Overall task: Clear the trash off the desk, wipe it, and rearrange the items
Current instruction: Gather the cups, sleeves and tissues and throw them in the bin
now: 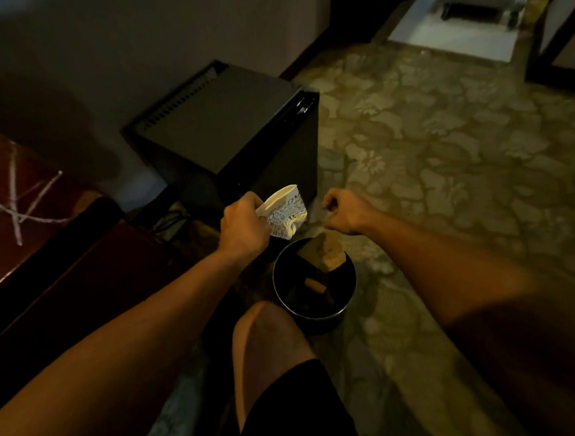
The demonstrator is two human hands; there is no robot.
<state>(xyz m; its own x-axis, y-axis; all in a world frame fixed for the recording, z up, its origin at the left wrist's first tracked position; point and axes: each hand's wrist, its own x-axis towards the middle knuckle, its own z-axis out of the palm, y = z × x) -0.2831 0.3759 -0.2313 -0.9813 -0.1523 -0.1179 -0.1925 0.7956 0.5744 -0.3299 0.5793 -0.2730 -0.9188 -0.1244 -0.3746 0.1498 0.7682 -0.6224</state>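
Head view | left hand (243, 228) gripped crumpled paper cup (285, 211) just above bin (316, 311) rim | right hand (345, 211) curled above bin, fingertip contents too dim to tell | brown paper (326, 254) half inside bin, blurred | black cabinet (228, 127) behind bin | desk (29, 204) left of bin, cut off.

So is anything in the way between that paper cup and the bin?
Nothing visible. The left hand holds the paper cup just above the open bin; a brown scrap pokes out at the bin's far side.
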